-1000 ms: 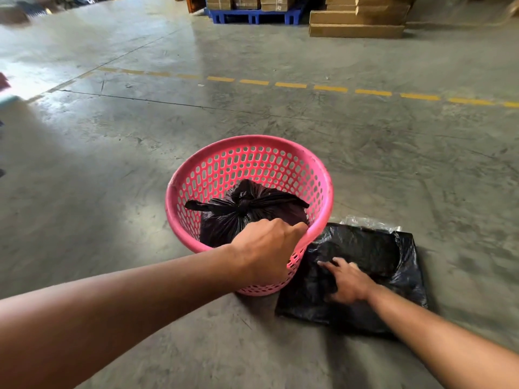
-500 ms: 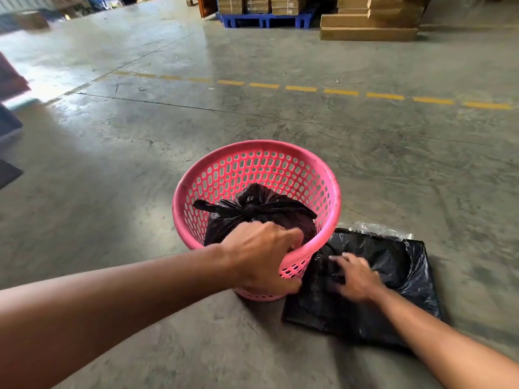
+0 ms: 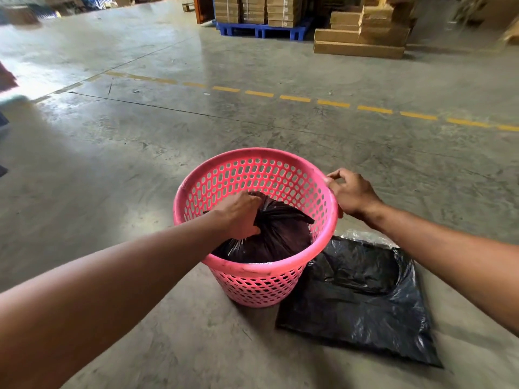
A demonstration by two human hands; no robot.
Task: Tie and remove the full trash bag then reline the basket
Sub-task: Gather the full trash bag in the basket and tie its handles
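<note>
A pink perforated basket [image 3: 222, 169] stands on the concrete floor. Inside it sits a full black trash bag [image 3: 278, 237] with its top knotted. My left hand [image 3: 240, 216] reaches into the basket and is closed around the knotted neck of the bag. My right hand [image 3: 351, 192] rests on the right side of the basket's rim, fingers curled over it. A flat pack of black liner bags [image 3: 359, 299] in clear wrapping lies on the floor just right of the basket.
Grey concrete floor [image 3: 140, 153] spreads all around, crossed by a dashed yellow line [image 3: 295, 98]. Far back stand a blue pallet [image 3: 261, 29] with cardboard boxes and a stack of flat cartons [image 3: 362, 37]. Dark objects lie at the far left edge.
My left hand left the near rim and went inside the basket to grasp the bag's knot. My right hand lifted off the liner pack and moved up to the basket's right rim.
</note>
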